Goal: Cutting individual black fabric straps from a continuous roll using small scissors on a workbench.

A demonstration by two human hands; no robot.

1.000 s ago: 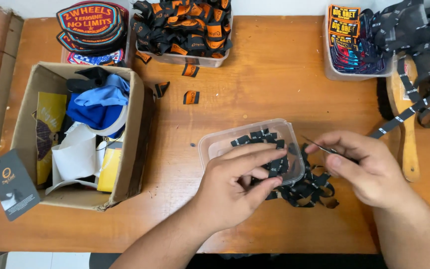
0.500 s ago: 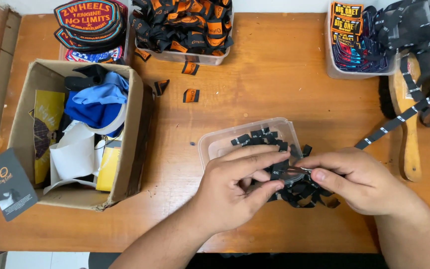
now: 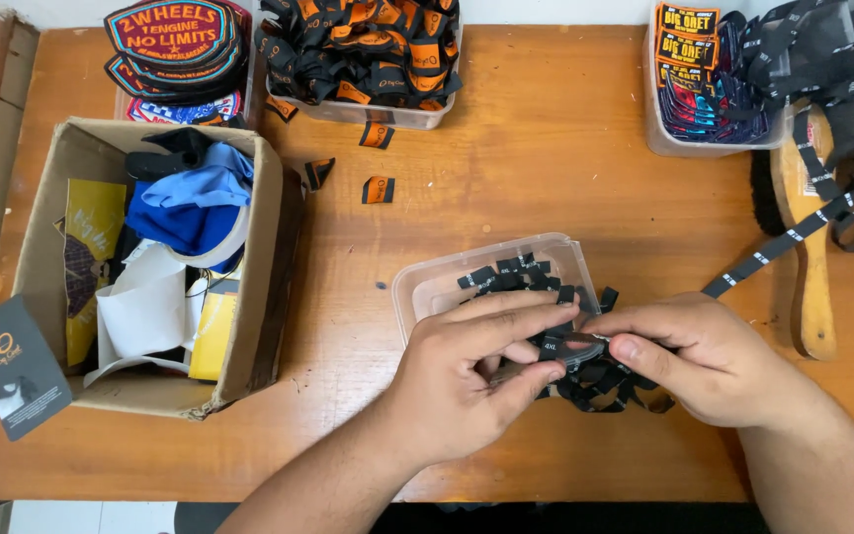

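Hands, left hand (image 3: 467, 381) and right hand (image 3: 709, 361), pinch one black label (image 3: 563, 348) over clear tub (image 3: 427, 287).

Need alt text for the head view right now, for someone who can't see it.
Both hands, left hand and right hand, pinch a small black label over a clear tub of black labels on a wooden table. A cardboard box stands to the left.

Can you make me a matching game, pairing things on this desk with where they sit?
Things:
1. cardboard box
2. wooden brush
3. clear tub
4. round patches

Places:
A. far left corner
B. by both hands
C. right edge
D. left side

Pairs: 1-D, 2-C, 3-B, 4-A
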